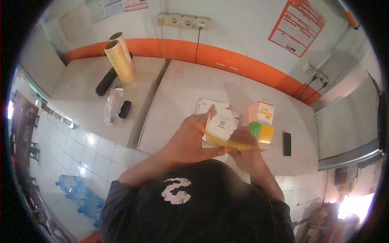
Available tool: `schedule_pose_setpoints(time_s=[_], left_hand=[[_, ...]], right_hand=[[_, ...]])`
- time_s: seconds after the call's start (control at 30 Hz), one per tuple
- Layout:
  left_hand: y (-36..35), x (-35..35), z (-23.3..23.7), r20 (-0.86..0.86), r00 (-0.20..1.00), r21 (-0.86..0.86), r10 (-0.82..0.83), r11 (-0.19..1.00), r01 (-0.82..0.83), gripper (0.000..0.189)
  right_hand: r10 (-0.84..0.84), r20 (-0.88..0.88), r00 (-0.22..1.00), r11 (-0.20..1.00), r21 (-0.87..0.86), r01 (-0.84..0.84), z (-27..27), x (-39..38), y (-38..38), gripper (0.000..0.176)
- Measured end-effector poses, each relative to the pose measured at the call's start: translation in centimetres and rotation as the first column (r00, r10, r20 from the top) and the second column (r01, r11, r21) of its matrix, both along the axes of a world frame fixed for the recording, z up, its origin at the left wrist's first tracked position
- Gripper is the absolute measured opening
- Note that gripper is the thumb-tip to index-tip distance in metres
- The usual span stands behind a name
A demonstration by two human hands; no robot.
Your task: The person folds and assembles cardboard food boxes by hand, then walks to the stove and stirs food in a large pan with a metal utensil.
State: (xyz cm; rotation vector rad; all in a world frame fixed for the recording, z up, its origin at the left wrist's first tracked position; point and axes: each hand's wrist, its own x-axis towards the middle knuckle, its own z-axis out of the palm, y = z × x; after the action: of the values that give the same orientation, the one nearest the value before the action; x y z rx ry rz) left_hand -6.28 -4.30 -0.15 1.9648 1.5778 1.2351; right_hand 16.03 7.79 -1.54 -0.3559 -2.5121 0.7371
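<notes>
My left hand (194, 139) is wrapped round a white and yellow card piece (221, 123) that bears a small printed code. The fingers of my right hand (243, 148) pinch its yellow lower edge, which is blurred by motion. Beneath and behind it lie white cut-out card pieces (212, 104) on the table. Just right of my right hand stands a row of small boxes or folded cards (261, 112), white and orange at the back, with green and yellow ones (265, 133) in front.
A black phone (287, 144) lies at the right of the table (174, 89). On the left table are upright rolls (120, 60), a black cylinder (106, 82), a plastic bag (110, 106) and a black object (125, 109). Blue bottles (83, 196) lie on the floor.
</notes>
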Motion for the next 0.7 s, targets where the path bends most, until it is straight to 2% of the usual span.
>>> schedule_pose_setpoints(time_s=[0.03, 0.07, 0.13, 0.17, 0.2, 0.27, 0.3, 0.33, 0.37, 0.43, 0.47, 0.53, 0.57, 0.6, 0.67, 0.7], left_hand=[[0.2, -0.5, -0.2, -0.109, 0.993, 0.069, -0.034, 0.997, 0.042, 0.097], [0.4, -0.7, -0.8, -0.059, 0.988, 0.015, -0.14, 0.99, 0.141, 0.087], [0.7, -0.9, -2.0, 0.063, 0.939, -0.08, -0.337, 0.936, 0.342, 0.069], [0.8, -0.9, -2.2, 0.001, 0.962, -0.126, -0.274, 0.954, 0.272, 0.063], [0.7, -1.0, -2.0, -0.063, 0.975, -0.17, -0.213, 0.965, 0.2, 0.058], [0.7, -0.9, -0.7, -0.154, 0.981, -0.303, -0.117, 0.951, 0.066, 0.051], [1.0, -1.0, -0.9, -0.189, 0.972, -0.367, -0.141, 0.928, 0.064, 0.051], [1.2, -1.0, -1.0, -0.22, 0.961, -0.429, -0.167, 0.901, 0.058, 0.051], [1.2, -0.9, -1.2, -0.248, 0.948, -0.491, -0.197, 0.869, 0.052, 0.051], [1.3, -0.4, -2.2, -0.235, 0.95, -0.455, -0.207, 0.887, 0.081, 0.052], [1.3, -0.3, -2.8, -0.234, 0.948, -0.435, -0.214, 0.895, 0.095, 0.053], [1.9, -0.2, -4.8, -0.144, 0.978, -0.179, -0.153, 0.976, 0.126, 0.049], [2.1, -0.5, -5.2, -0.081, 0.989, -0.153, -0.127, 0.982, 0.114, 0.046], [2.3, -0.8, -5.0, -0.017, 0.994, -0.125, -0.104, 0.987, 0.101, 0.043], [1.8, -1.8, -1.8, 0.134, 0.99, -0.302, -0.043, 0.95, 0.082, 0.036], [1.6, -2.1, -1.6, 0.132, 0.991, -0.286, -0.016, 0.957, 0.053, 0.032]], right_hand=[[0.107, 0.032, 0.994, 0.994, 0.013, -0.108, 0.4, -0.3, 0.2, 0.023], [0.213, 0.068, 0.975, 0.977, 0.02, -0.214, 0.7, -0.5, 0.3, 0.023], [0.051, 0.089, 0.995, 0.999, -0.006, -0.05, 0.4, -0.5, 0.2, 0.031], [-0.031, 0.1, 0.994, 0.999, -0.019, 0.033, -0.2, -0.4, 0.0, 0.035], [-0.249, 0.015, 0.968, 0.964, 0.102, 0.246, -1.1, -0.4, -0.3, 0.05], [-0.363, -0.23, 0.903, 0.921, 0.06, 0.386, -1.0, 0.2, 0.4, 0.056], [-0.411, -0.345, 0.844, 0.894, 0.027, 0.447, 0.0, 0.2, 0.5, 0.059], [-0.385, -0.409, 0.827, 0.88, 0.106, 0.462, 2.1, -0.8, -0.8, 0.049], [-0.226, -0.321, 0.92, 0.929, 0.212, 0.303, 2.7, -1.1, -0.8, 0.044], [0.094, -0.1, 0.991, 0.931, 0.36, -0.053, 3.2, -1.5, -0.8, 0.035], [0.146, -0.211, 0.966, 0.938, 0.34, -0.068, 2.3, -2.1, -0.8, 0.026], [-0.007, -0.116, 0.993, 0.984, 0.175, 0.027, 1.6, -1.3, -1.1, 0.026], [-0.072, -0.057, 0.996, 0.992, 0.097, 0.077, 1.5, -1.2, -1.1, 0.027], [-0.123, -0.039, 0.992, 0.986, 0.113, 0.127, 1.9, -1.3, -1.1, 0.026], [-0.227, 0.003, 0.974, 0.965, 0.135, 0.225, 3.0, -1.3, -1.7, 0.026], [-0.252, -0.008, 0.968, 0.963, 0.096, 0.252, 2.9, -1.3, -1.8, 0.026]])
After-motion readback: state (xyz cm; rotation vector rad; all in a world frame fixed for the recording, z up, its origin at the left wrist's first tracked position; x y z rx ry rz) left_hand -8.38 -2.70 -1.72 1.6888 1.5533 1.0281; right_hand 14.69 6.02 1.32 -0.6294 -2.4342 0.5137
